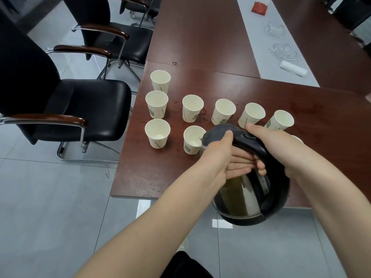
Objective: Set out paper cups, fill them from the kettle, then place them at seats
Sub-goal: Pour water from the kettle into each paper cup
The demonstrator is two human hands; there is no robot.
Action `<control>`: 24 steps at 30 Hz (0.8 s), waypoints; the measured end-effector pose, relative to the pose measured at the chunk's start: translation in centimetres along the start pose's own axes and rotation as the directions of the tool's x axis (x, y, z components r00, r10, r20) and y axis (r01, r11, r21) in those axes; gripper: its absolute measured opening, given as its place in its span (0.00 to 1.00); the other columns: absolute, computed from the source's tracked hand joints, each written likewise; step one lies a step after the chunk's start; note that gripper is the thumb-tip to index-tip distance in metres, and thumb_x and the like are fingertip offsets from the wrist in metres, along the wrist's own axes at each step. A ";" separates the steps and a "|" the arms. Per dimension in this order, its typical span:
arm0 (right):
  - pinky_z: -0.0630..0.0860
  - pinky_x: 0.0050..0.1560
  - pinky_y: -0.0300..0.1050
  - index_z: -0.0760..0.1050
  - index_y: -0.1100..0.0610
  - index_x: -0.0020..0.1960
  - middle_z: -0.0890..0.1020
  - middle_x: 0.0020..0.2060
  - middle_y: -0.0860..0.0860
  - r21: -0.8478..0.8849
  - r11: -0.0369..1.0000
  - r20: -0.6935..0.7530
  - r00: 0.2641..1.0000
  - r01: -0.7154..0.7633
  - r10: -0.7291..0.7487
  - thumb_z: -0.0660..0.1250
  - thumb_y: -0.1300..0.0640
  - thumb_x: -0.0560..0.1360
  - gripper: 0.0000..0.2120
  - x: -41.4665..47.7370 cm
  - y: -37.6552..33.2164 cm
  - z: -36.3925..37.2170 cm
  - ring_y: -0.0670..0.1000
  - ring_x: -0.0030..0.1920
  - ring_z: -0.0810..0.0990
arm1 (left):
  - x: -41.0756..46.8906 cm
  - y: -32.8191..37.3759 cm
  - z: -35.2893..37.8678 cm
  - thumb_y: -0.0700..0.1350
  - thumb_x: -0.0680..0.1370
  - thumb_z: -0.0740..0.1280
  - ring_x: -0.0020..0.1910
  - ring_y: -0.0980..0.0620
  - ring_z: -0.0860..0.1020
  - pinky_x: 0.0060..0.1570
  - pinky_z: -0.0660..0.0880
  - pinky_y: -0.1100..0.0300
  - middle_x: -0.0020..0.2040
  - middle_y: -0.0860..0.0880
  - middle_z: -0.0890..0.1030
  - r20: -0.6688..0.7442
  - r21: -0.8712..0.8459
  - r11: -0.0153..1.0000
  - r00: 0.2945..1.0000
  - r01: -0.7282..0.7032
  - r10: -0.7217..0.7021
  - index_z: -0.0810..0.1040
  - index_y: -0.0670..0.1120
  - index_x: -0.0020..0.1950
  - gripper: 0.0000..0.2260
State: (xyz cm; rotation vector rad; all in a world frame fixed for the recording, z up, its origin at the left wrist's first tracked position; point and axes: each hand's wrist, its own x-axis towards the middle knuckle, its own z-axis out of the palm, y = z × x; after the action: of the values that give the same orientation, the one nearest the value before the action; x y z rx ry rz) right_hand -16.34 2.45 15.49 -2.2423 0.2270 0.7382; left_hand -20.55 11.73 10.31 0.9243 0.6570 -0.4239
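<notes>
While both hands hold the kettle [241, 197] up and tipped forward, my right hand [278, 143] is wrapped round its black handle, thumb on top and fingers curled underneath. My left hand [218, 157] clasps the front. The thumb presses on the black lid and the fingers run through the gap under the handle, against the steel body. The kettle hangs over the near edge of the brown table [160, 177], with its spout end at the rim of the nearest paper cup [193, 140]. I cannot tell whether water is running.

Just beyond the kettle's lid a row of four cups [224, 112] stands upright. Left of the kettle, past the nearest paper cup, a column of three cups [156, 103] is also upright. One more cup [298, 138], right of the lid, is mostly hidden behind my right wrist. Dark wet spots [176, 111] lie on the table among the cups.

Well left of the kettle, black office chairs [90, 109] with wooden armrests stand along the table's side. Far beyond the kettle, on a grey strip [251, 37], are two glass ashtrays [284, 51], a white roll [294, 68] and a red packet [260, 8].
</notes>
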 end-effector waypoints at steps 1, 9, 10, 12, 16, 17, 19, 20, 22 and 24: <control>0.70 0.27 0.42 0.74 0.61 0.34 0.73 0.18 0.58 -0.004 1.000 0.002 1.000 0.001 -0.001 0.62 0.38 0.75 0.26 0.1 0.0 0.0 0.55 0.18 0.72 | 0.0 0.0 0.1 0.59 0.82 0.51 0.22 0.53 0.79 0.28 0.78 0.63 0.24 0.44 0.79 -0.002 -0.003 1.000 1.000 0.003 -0.003 0.77 0.36 0.34 0.32; 0.70 0.28 0.42 0.74 0.62 0.37 0.74 0.19 0.58 -0.069 0.997 0.022 1.000 0.019 -0.018 0.60 0.37 0.75 0.27 0.6 -0.1 -0.4 0.56 0.19 0.73 | 0.0 0.0 0.6 0.59 0.82 0.51 0.21 0.53 0.79 0.28 0.78 0.63 0.23 0.45 0.79 -0.003 -0.038 0.999 1.000 0.008 -0.008 0.76 0.36 0.33 0.32; 0.70 0.28 0.42 0.74 0.62 0.37 0.74 0.19 0.59 -0.076 0.997 0.019 1.000 0.021 -0.020 0.60 0.37 0.75 0.27 0.6 -0.1 -0.4 0.56 0.19 0.73 | 0.0 0.0 0.6 0.59 0.82 0.51 0.21 0.53 0.79 0.28 0.78 0.63 0.23 0.45 0.79 -0.001 -0.045 0.999 1.000 0.010 -0.010 0.76 0.36 0.33 0.32; 0.70 0.27 0.42 0.74 0.62 0.37 0.74 0.19 0.59 -0.090 0.996 0.015 0.999 0.030 -0.028 0.60 0.37 0.75 0.27 0.7 -0.2 -0.5 0.56 0.19 0.73 | -0.1 0.0 0.5 0.59 0.82 0.51 0.21 0.53 0.79 0.27 0.78 0.63 0.23 0.45 0.79 0.002 -0.054 0.998 1.000 0.013 -0.013 0.76 0.36 0.34 0.32; 0.70 0.26 0.41 0.74 0.62 0.37 0.74 0.19 0.59 -0.113 0.993 0.019 0.999 0.030 -0.028 0.60 0.37 0.75 0.28 0.7 -0.3 -0.6 0.55 0.19 0.73 | -0.2 0.0 0.6 0.59 0.82 0.51 0.22 0.53 0.78 0.27 0.78 0.63 0.23 0.45 0.79 0.005 -0.060 0.998 1.000 0.019 -0.019 0.76 0.36 0.34 0.31; 0.70 0.26 0.40 0.74 0.62 0.37 0.74 0.19 0.59 -0.113 0.993 0.020 0.999 0.028 -0.026 0.60 0.37 0.75 0.28 0.7 -0.3 -0.6 0.55 0.19 0.73 | -0.2 0.0 0.7 0.59 0.82 0.51 0.22 0.53 0.78 0.27 0.78 0.63 0.23 0.45 0.79 0.005 -0.062 0.998 1.000 0.020 -0.020 0.76 0.36 0.34 0.31; 0.70 0.26 0.40 0.74 0.63 0.39 0.74 0.19 0.59 -0.118 0.993 0.019 1.000 0.025 -0.023 0.60 0.37 0.75 0.27 0.7 -0.3 -0.7 0.55 0.19 0.73 | -0.3 0.0 0.7 0.59 0.82 0.51 0.21 0.53 0.78 0.27 0.78 0.63 0.23 0.45 0.79 0.005 -0.066 0.998 1.000 0.022 -0.022 0.76 0.36 0.34 0.31; 0.70 0.26 0.41 0.74 0.63 0.39 0.74 0.19 0.58 -0.121 0.992 0.017 1.000 0.023 -0.021 0.60 0.37 0.75 0.28 0.8 -0.3 -0.7 0.55 0.19 0.73 | -0.2 0.0 0.8 0.59 0.82 0.51 0.21 0.53 0.78 0.27 0.78 0.63 0.23 0.45 0.79 0.004 -0.066 0.998 1.000 0.024 -0.024 0.77 0.36 0.34 0.31; 0.70 0.26 0.42 0.75 0.63 0.40 0.74 0.19 0.58 -0.122 0.992 0.014 1.000 0.023 -0.021 0.61 0.37 0.75 0.28 0.8 -0.3 -0.7 0.56 0.19 0.72 | -0.2 0.0 0.8 0.59 0.82 0.51 0.22 0.53 0.79 0.27 0.78 0.63 0.23 0.45 0.79 0.003 -0.070 0.997 1.000 0.027 -0.026 0.77 0.36 0.34 0.31; 0.71 0.27 0.42 0.75 0.63 0.40 0.74 0.19 0.58 -0.121 0.992 0.008 1.000 0.024 -0.023 0.61 0.37 0.76 0.27 0.8 -0.3 -0.7 0.56 0.20 0.72 | -0.2 -0.1 0.8 0.59 0.82 0.51 0.22 0.53 0.79 0.28 0.78 0.63 0.23 0.45 0.79 0.000 -0.078 0.997 1.000 0.025 -0.025 0.77 0.36 0.34 0.31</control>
State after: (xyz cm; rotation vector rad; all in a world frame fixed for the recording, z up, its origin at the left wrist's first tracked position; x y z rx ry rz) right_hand -15.28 2.22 15.60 -2.3527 0.1562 0.7650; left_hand -20.48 11.01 10.81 0.8428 0.6817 -0.4169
